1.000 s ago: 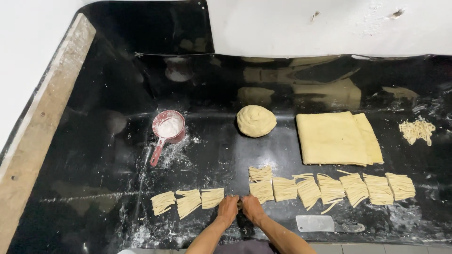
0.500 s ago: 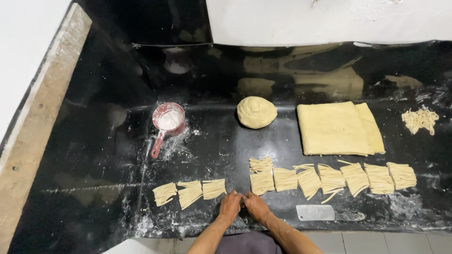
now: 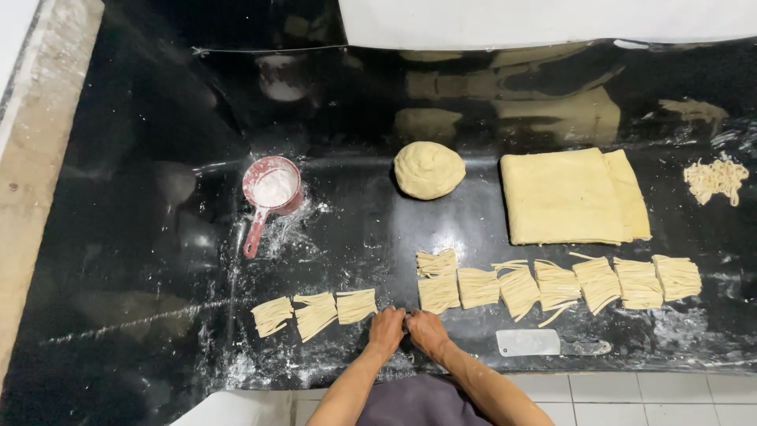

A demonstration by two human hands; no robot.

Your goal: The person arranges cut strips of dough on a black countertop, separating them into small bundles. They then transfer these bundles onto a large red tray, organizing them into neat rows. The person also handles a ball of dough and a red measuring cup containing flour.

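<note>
My left hand (image 3: pixel 386 330) and my right hand (image 3: pixel 427 331) rest side by side at the front edge of the black counter (image 3: pixel 142 315), knuckles touching and fingers curled in. Nothing shows inside either hand. Just left of my left hand lie three small bundles of cut noodle strips (image 3: pixel 315 313). Beyond my right hand runs a row of several more bundles (image 3: pixel 557 284), one stacked behind the first. A cleaver (image 3: pixel 544 342) lies flat to the right of my right hand.
A round dough ball (image 3: pixel 429 169) sits mid-counter, with a folded dough sheet (image 3: pixel 572 196) to its right. A red measuring cup of flour (image 3: pixel 272 189) stands at left amid spilled flour. Loose noodles (image 3: pixel 716 179) lie far right. White tiles (image 3: pixel 631 394) front the counter.
My hands have drawn together and the fingers have curled in, staying at the front edge. The view has shifted slightly; the dough and noodles have not moved.
</note>
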